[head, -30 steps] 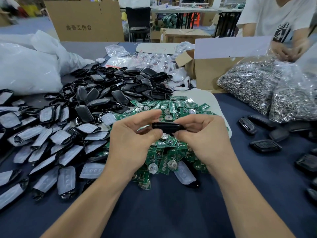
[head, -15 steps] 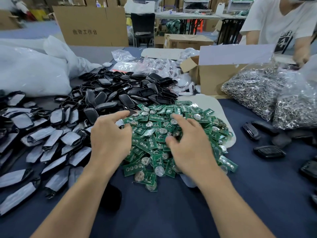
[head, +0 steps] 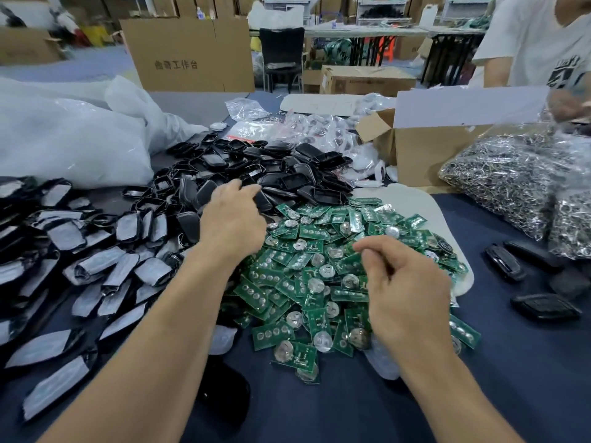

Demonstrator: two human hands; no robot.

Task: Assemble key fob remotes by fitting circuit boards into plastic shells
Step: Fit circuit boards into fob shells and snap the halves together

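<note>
The left hands' part of the work sits furthest forward: the left hand reaches over the near edge of the heap of black plastic shells, fingers curled down onto one shell, though whether it actually grips that shell cannot be told. The right hand hovers low over the pile of green circuit boards, its fingers curled and thumb and forefinger drawn close together at the tips; whether a board is pinched between them cannot be told either. The boards, many carrying round silver coin cells, lie spread between the two forearms, partly on a white pad and partly on the dark blue bench. To the left of the left arm lie rows of film-covered shells. At the right edge several closed black fobs rest apart on the bench, near clear bags of metal rings. Behind those stands a cardboard box, and a person in a white T-shirt is at the far right corner.
</note>
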